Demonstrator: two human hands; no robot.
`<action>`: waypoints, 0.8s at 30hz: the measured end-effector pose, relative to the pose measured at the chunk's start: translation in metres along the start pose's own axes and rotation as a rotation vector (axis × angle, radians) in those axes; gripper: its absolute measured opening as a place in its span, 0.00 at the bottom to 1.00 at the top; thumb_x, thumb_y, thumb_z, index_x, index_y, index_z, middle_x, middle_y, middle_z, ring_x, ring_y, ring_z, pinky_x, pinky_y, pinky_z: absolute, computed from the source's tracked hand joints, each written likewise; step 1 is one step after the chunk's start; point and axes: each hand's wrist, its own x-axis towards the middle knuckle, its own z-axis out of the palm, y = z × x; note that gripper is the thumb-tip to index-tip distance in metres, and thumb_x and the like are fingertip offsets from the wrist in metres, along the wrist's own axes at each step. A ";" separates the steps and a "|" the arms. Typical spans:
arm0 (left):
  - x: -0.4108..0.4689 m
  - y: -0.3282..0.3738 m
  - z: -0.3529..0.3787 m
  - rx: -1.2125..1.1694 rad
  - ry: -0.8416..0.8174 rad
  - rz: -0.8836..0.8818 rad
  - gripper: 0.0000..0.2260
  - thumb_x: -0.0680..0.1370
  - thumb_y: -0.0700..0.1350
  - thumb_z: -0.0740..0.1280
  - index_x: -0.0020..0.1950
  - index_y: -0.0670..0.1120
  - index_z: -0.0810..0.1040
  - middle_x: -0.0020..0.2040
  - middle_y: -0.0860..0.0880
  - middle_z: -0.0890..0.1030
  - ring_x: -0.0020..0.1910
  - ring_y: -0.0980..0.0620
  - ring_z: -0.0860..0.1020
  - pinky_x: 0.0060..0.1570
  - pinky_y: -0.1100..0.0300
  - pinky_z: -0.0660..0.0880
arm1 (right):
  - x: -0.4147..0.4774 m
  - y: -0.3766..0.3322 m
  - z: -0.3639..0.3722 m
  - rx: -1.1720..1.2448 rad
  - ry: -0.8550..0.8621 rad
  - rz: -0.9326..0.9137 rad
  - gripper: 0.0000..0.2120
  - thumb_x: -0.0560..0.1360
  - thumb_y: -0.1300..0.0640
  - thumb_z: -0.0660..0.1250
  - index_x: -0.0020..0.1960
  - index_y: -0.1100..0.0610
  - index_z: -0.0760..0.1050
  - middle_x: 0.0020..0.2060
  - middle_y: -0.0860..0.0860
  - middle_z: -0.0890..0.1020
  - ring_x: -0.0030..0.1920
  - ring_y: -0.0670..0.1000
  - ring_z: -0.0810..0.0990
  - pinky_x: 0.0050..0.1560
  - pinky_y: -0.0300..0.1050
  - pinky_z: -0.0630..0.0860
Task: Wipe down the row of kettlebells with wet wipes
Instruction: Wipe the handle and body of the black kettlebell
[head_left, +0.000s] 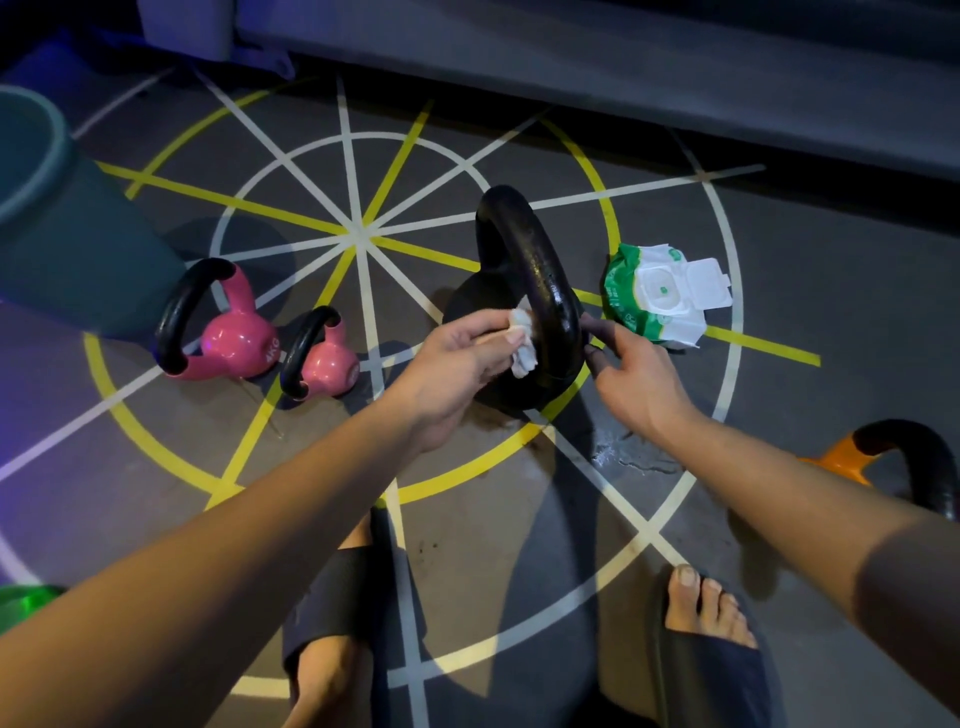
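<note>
One crumpled white wipe (523, 347), glossy black kettlebell (540, 280)

Setting: gym floor. Dark rubber flooring (779, 291) marked with white and yellow agility lines (358, 228). Kettlebells on it: two pink (234, 338), one black (519, 291), one orange (904, 462).
</note>
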 end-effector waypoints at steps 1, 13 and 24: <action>0.000 0.002 0.000 -0.112 0.000 -0.025 0.13 0.83 0.38 0.64 0.67 0.40 0.79 0.52 0.46 0.85 0.45 0.57 0.82 0.55 0.63 0.77 | 0.002 0.000 0.000 0.007 0.005 -0.008 0.16 0.83 0.55 0.61 0.68 0.42 0.74 0.70 0.40 0.76 0.68 0.51 0.75 0.64 0.47 0.73; 0.004 0.001 0.018 0.226 0.163 -0.012 0.04 0.83 0.37 0.63 0.54 0.41 0.78 0.41 0.47 0.84 0.42 0.54 0.80 0.51 0.60 0.77 | 0.005 0.005 0.001 -0.012 0.016 -0.006 0.15 0.82 0.54 0.61 0.67 0.42 0.74 0.67 0.43 0.78 0.61 0.55 0.79 0.53 0.46 0.74; 0.007 0.014 0.025 -0.085 0.191 -0.125 0.08 0.83 0.38 0.63 0.61 0.40 0.77 0.53 0.36 0.79 0.54 0.41 0.76 0.66 0.46 0.73 | 0.007 0.010 0.007 -0.005 0.005 -0.001 0.15 0.81 0.52 0.62 0.65 0.40 0.72 0.63 0.47 0.81 0.65 0.54 0.77 0.65 0.55 0.74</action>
